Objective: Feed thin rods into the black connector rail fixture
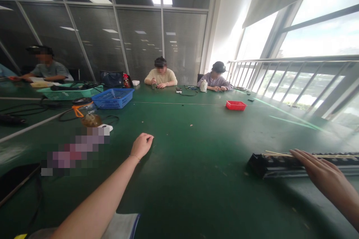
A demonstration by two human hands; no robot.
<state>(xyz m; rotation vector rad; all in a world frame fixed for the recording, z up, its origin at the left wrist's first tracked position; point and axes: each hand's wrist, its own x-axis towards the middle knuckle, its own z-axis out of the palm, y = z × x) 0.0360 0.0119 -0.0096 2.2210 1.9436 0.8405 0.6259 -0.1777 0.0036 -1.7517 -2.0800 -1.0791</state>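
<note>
My left hand [142, 145] rests on the green table left of centre, fingers curled in and closed; whatever they may hold is hidden from me. At the right, my right hand [319, 168] lies with its fingers stretched out and close together over a long black rack-like piece [269, 164]. Thin pale sticks [277, 153] lie lengthwise along the top of that piece, and my right fingertips touch or hover just over them; I cannot tell which. Part of the black piece is covered by this hand and runs out of the frame.
A red tray [235, 105], a blue basket [113, 99] and a green basket [70, 92] stand farther back. At left are a jar with an orange handle [89, 114], a blurred-out object [75, 151] and black cables [25, 108]. Several people sit across the table.
</note>
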